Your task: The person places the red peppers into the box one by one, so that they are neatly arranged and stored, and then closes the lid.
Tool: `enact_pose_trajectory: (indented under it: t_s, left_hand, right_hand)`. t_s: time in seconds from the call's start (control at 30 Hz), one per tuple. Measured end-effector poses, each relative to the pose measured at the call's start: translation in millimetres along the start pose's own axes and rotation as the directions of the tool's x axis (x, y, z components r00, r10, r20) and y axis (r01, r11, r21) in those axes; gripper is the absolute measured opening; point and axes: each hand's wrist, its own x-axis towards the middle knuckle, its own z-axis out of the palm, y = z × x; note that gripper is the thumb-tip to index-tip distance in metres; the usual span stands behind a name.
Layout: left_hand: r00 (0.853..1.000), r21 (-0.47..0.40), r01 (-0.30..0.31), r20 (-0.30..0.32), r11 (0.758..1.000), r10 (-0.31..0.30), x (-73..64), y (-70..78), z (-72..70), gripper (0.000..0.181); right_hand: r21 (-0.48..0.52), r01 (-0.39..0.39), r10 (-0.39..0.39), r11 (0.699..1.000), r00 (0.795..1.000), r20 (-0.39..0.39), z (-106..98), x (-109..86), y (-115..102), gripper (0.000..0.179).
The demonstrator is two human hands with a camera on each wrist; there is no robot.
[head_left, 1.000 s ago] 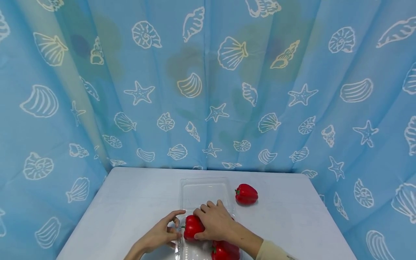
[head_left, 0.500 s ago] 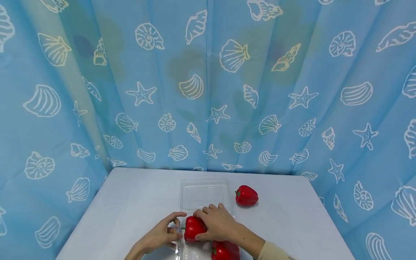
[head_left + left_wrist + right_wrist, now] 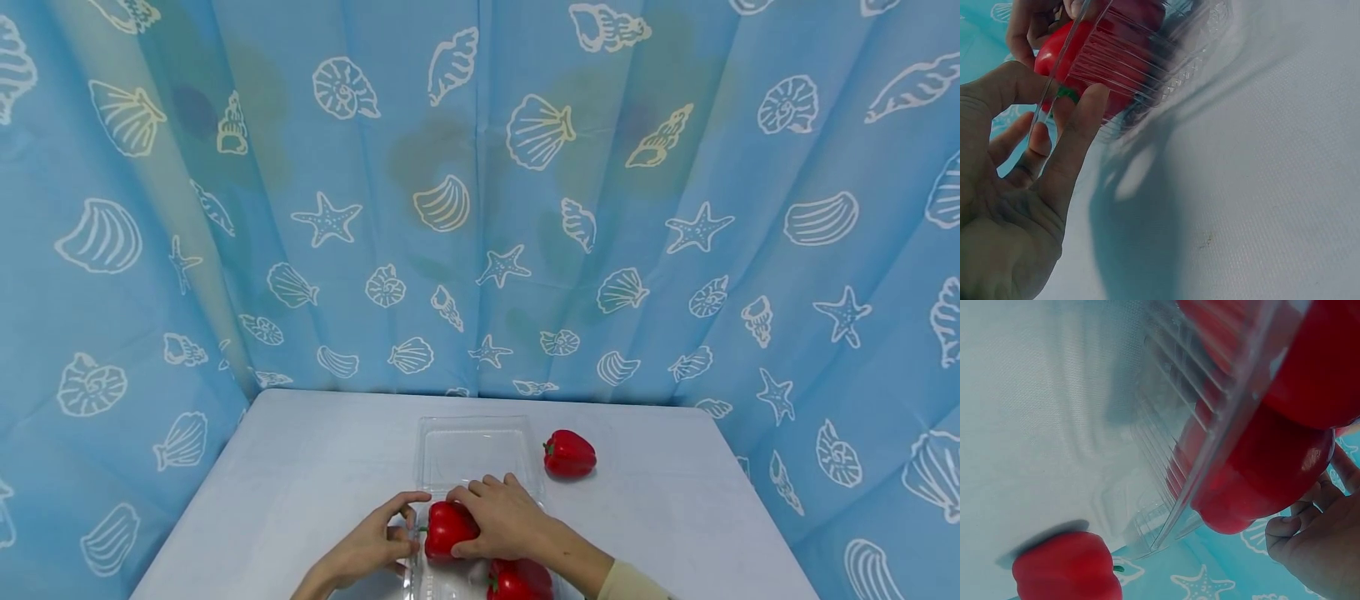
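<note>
My right hand (image 3: 504,521) grips a glossy red bell pepper (image 3: 452,532) inside a clear plastic clamshell container (image 3: 480,450). The green stem of that pepper points left, toward my left hand (image 3: 367,546). At the container's left side, the left hand holds the rim between thumb and fingers; in the left wrist view, a fingertip (image 3: 1094,94) lies against the ribbed outer wall. Nearer to me in the container lies another red bell pepper (image 3: 521,579), cut off by the frame's bottom edge. My right palm hides part of the container's right half.
One more red bell pepper (image 3: 570,454) lies on the white table (image 3: 660,492), just right of the container's lid, which is folded open toward the back. A blue curtain (image 3: 480,250) with white shell prints surrounds the table at the back and sides.
</note>
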Motion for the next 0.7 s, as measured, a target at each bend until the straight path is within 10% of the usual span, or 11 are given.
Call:
enact_pose_trajectory:
  t_s: [0.7]
  left_hand:
    - [1.0, -0.005, 0.007, -0.02, 1.0, -0.007, 1.0, -3.2, 1.9, 0.07]
  right_hand:
    - [0.024, 0.004, -0.004, 1.0, 1.0, 0.017, -1.0, 0.0, 3.1, 0.073]
